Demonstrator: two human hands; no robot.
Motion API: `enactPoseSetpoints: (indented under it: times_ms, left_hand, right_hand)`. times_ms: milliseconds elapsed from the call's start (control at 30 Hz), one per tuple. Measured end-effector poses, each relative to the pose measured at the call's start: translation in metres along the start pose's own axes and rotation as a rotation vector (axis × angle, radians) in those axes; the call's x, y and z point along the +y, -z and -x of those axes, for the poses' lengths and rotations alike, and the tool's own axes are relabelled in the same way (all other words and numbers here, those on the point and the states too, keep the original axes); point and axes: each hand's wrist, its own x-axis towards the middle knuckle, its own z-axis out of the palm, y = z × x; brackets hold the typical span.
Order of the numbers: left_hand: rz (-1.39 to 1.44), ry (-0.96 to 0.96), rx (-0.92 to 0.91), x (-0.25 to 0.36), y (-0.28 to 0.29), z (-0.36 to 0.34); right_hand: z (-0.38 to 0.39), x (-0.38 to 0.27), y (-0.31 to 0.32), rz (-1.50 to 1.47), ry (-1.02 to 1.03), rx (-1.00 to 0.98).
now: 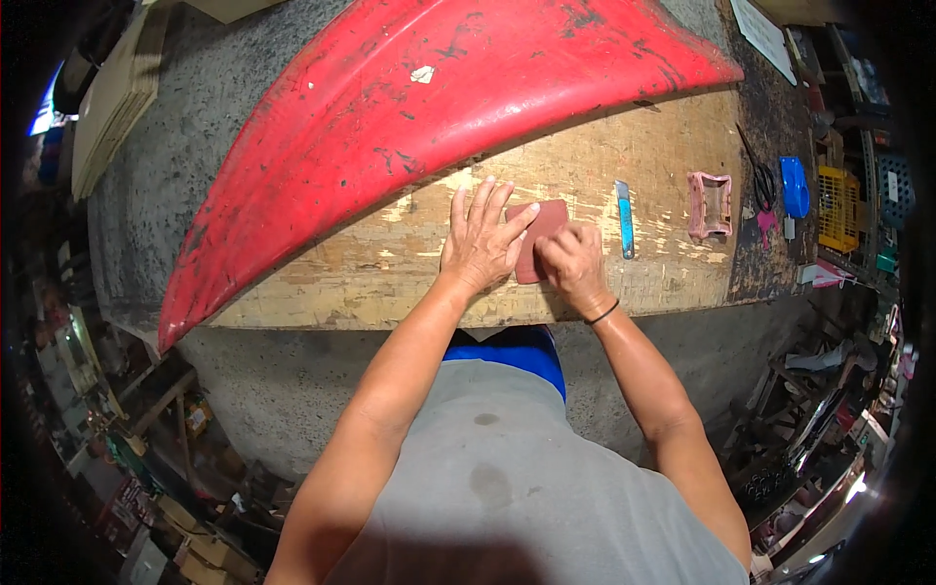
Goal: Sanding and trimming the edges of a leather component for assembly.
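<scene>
On a worn wooden bench (604,175), reddish-brown sheet (542,234) lying flat near the front edge, left hand (481,244) spread open pressing on it, right hand (575,265) curled gripping its lower corner, red curved panel (409,117) behind, blue knife (624,218) just right

Both bare forearms rise from the lower edge toward frame centre. The left hand (480,242) lies flat, fingers spread. The right hand (573,265) is curled, knuckles up, just beside it, a dark band at its wrist.
</scene>
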Motion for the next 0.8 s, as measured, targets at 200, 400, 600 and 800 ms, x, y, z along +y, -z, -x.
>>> enactPoseSetpoints:
  times_ms: [200, 400, 600, 800]
  left_hand:
    - [0.001, 0.000, -0.004, 0.000, 0.002, 0.000]
    - [-0.036, -0.012, -0.023, 0.000, 0.002, -0.001]
    - [-0.039, -0.004, 0.016, -0.002, -0.004, 0.001]
    - [-0.003, 0.025, -0.005, 0.001, 0.004, -0.001]
  right_hand:
    - [-0.021, 0.008, 0.004, 0.040, -0.109, 0.051]
    - [-0.005, -0.004, -0.001, -0.032, -0.020, 0.019]
    - [-0.014, 0.002, -0.003, 0.022, -0.079, 0.032]
    - [-0.022, 0.009, 0.000, 0.033, -0.166, 0.098]
